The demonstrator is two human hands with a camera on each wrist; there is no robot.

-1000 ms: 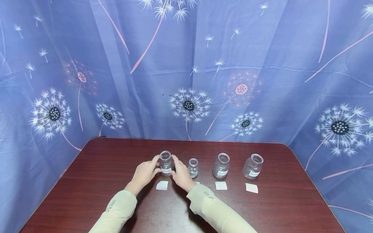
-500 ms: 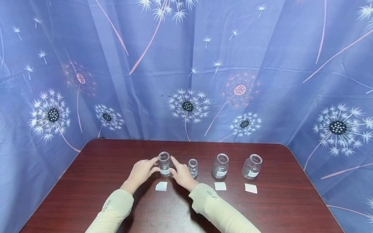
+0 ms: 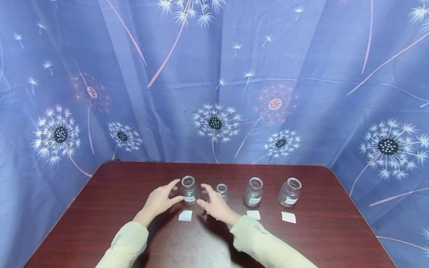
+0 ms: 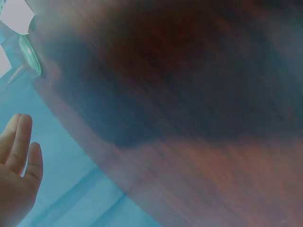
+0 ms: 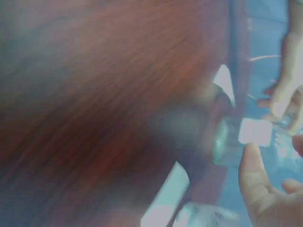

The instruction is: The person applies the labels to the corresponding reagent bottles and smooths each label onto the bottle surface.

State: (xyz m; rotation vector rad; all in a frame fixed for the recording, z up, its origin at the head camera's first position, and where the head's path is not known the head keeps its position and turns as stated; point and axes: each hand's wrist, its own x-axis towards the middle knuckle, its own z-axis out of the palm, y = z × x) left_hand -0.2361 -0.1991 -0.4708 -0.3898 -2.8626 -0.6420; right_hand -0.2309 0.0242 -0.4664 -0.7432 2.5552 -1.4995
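Observation:
A clear glass jar [image 3: 188, 190] with a white label stands upright on the table, leftmost in a row. My left hand [image 3: 157, 201] is at its left side, fingers spread, thumb tip right by the label. On the other side, my right hand [image 3: 216, 205] is held apart from the jar, thumb toward it. Straight fingers of the left hand [image 4: 19, 165] show in the left wrist view, below the jar's greenish base [image 4: 31, 56]. In the right wrist view, the right thumb [image 5: 253, 172] overlaps the area below the jar's label [image 5: 255, 131].
A smaller jar [image 3: 221, 188] is partly hidden behind my right hand. Farther right stand two larger labelled jars, the middle jar [image 3: 253, 191] and the end jar [image 3: 290, 191]. White paper pieces lie in front, including a left piece [image 3: 185, 215] and a right piece [image 3: 288, 217]. A blue curtain [image 3: 214, 82] hangs behind the table.
Both hands have let go of the leftmost jar's sides and spread. The right hand has drawn off to the right and the left hand slightly left; the jar stays standing.

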